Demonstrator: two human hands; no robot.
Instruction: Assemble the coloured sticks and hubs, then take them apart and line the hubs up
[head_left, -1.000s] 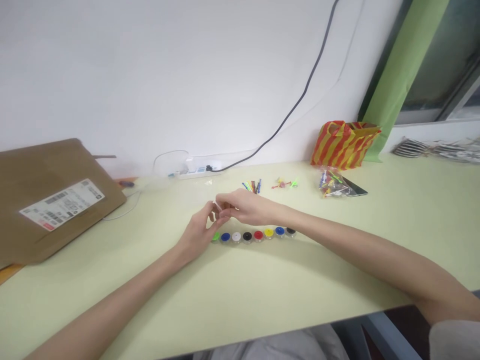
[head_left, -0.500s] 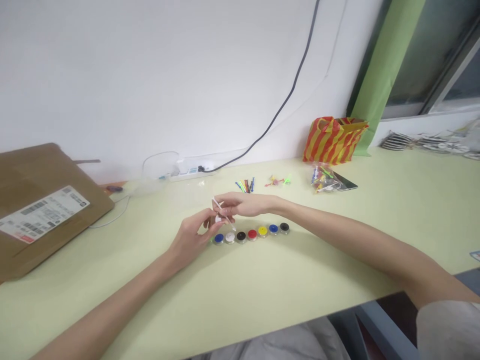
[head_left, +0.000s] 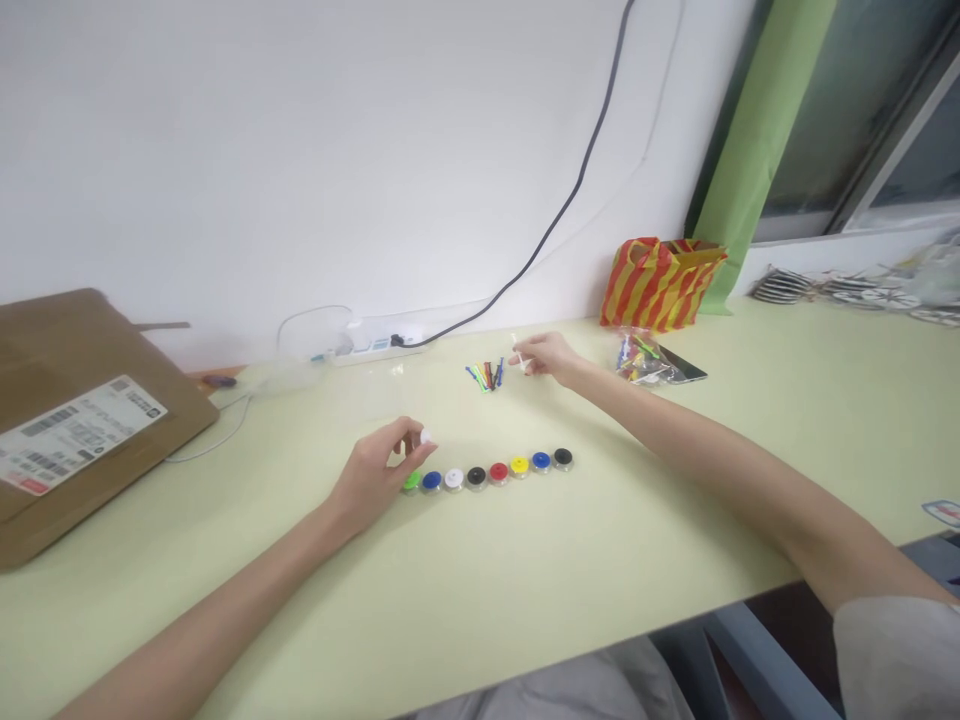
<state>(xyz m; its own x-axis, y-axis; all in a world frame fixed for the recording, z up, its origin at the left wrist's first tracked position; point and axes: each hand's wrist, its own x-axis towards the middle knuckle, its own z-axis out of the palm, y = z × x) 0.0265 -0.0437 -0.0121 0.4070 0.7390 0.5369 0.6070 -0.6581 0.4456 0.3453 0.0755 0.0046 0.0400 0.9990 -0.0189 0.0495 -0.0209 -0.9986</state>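
Observation:
My left hand [head_left: 373,468] is closed in a pinch on a small white round cap [head_left: 425,437], held just above the left end of a row of small clear pots with coloured lids. In that row are a green lid [head_left: 412,482], a white lid [head_left: 454,479], a red lid [head_left: 499,472], a yellow lid [head_left: 520,466] and several blue and black ones. Farther back, my right hand [head_left: 549,356] grips a thin white plastic stick [head_left: 517,350] between its fingertips. Left of that hand lies a fan of coloured plastic sticks [head_left: 486,376].
A clear bag of coloured pieces [head_left: 646,360] lies by a dark flat object [head_left: 686,366]. Behind stands a red-and-yellow striped bag [head_left: 660,288]. A cardboard box [head_left: 97,420] takes up the left. A power strip [head_left: 375,340] with a black cable [head_left: 559,215] runs along the wall.
The hands have parted. My right hand has moved back and right with the white stick, to the far side of the table. The left hand still holds the white cap near the row.

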